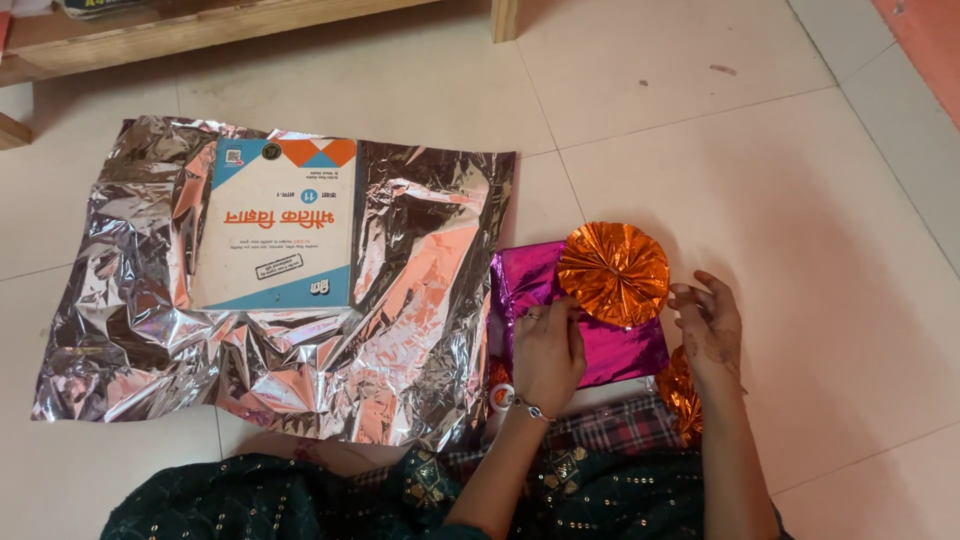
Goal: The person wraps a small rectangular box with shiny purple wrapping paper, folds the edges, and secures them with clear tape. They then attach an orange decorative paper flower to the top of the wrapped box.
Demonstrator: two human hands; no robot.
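A parcel wrapped in shiny magenta foil (545, 280) lies on the tiled floor in front of me. On its top right sits a round pleated orange foil rosette (613, 273). My left hand (548, 352) rests flat on the parcel's near left part, with a ring and a bracelet on it. My right hand (708, 325) hovers just right of the rosette, fingers spread, holding nothing. A second orange foil rosette (678, 392) lies by my right wrist. To the left a book with a white, blue and orange cover (277, 224) lies on a crumpled silver foil sheet (400, 330).
A wooden furniture frame (200, 25) runs along the top edge, with a leg (504, 18) beside it. A small roll of tape (501, 397) sits by my left wrist. My lap in dark green sequinned cloth (400, 500) fills the bottom.
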